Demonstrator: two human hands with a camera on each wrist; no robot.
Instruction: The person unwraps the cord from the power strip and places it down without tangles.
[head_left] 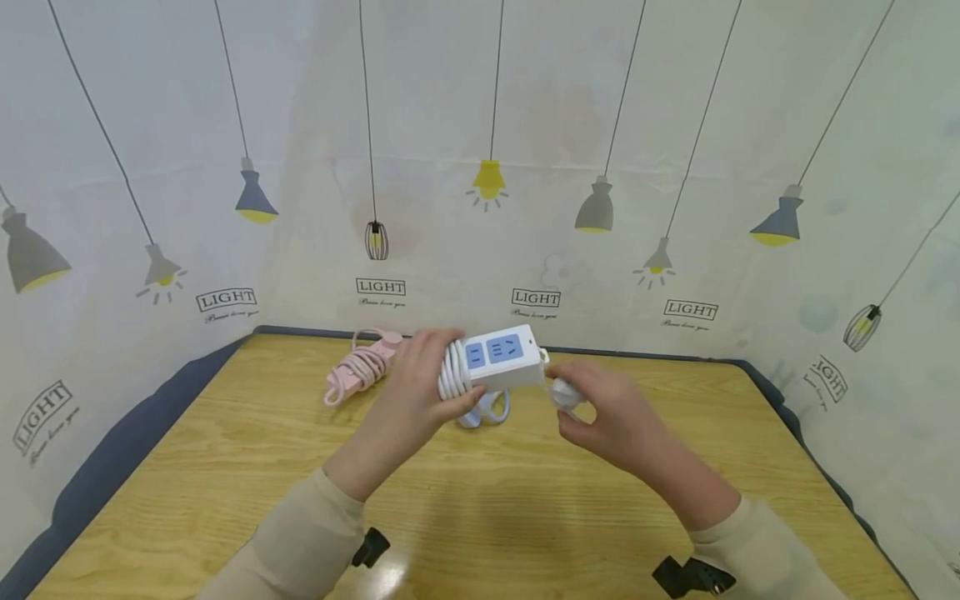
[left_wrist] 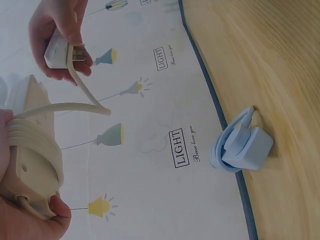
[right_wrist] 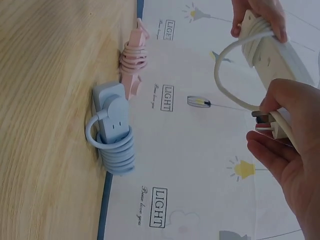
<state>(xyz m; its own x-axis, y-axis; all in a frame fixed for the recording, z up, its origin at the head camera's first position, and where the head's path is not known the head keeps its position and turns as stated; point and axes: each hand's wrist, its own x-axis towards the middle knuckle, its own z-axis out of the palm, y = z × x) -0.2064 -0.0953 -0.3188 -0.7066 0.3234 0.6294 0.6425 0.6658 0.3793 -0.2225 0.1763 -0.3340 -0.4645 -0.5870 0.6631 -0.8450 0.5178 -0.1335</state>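
So, the white power strip (head_left: pixel 504 354) is up off the worktop (head_left: pixel 465 517), in between the two hands. The left hand (head_left: pixel 408 383) is wrapped around its coiled end, fingers over the top and thumb along the near side, clamping the coils (head_left: pixel 453 372) down. The right hand (head_left: pixel 622 408) is pinching the plug (head_left: pixel 567 394), thumb against fingers, just off the strip's other end. Can't really tell how tightly the last wrap is trapped, because the left fingers cover part of it.

That's the bit I'd worry about: if the left grip eases, the coils could spring loose, and a hard tug on the slack cord (left_wrist: pixel 60 107) might do the same. The plug could also slip, since it's only pinched. And a dropped strip would probably hit the blue power strip (right_wrist: pixel 115 127) beyond and below the hands; the pink power strip (head_left: pixel 360 371) sits just past the left hand.
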